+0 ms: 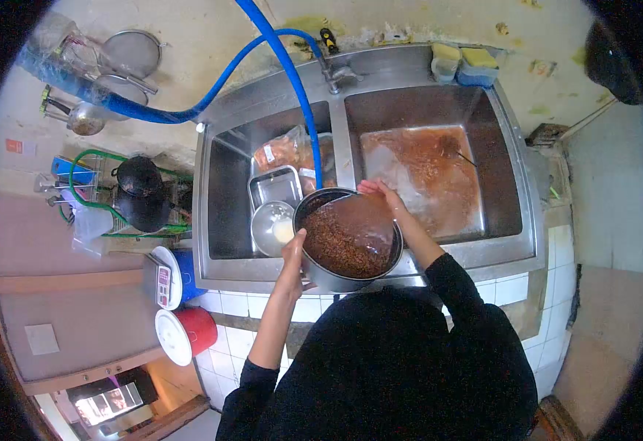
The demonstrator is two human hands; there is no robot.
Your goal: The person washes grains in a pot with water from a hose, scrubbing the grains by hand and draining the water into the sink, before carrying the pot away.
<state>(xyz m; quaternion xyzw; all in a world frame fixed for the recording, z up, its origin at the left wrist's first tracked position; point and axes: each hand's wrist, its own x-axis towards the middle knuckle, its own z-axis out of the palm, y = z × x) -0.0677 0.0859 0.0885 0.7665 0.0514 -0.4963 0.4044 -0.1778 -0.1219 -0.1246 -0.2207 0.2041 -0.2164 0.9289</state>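
Observation:
A deep metal pot (314, 259) sits in front of me over the front of the sink divider, tilted to the right. In it are small brown grains or beans (343, 246) under reddish-brown water, which gathers on the right side. My left hand (293, 250) grips the pot's left wall, thumb at the rim and fingers mostly hidden outside. At the far right rim is my right hand (384, 195), its fingers stretched out flat along the edge. The right sink basin (494, 147) holds cloudy reddish water with brown bits and a dark-handled strainer (450, 145).
In the left basin (229, 198) lie packaged food bags (281, 153), a metal tray (276, 187) and a metal bowl (268, 229). A blue hose (299, 88) hangs into it. Sponges (478, 57) rest on the back ledge. A scale (163, 285) and red bucket (198, 327) stand left.

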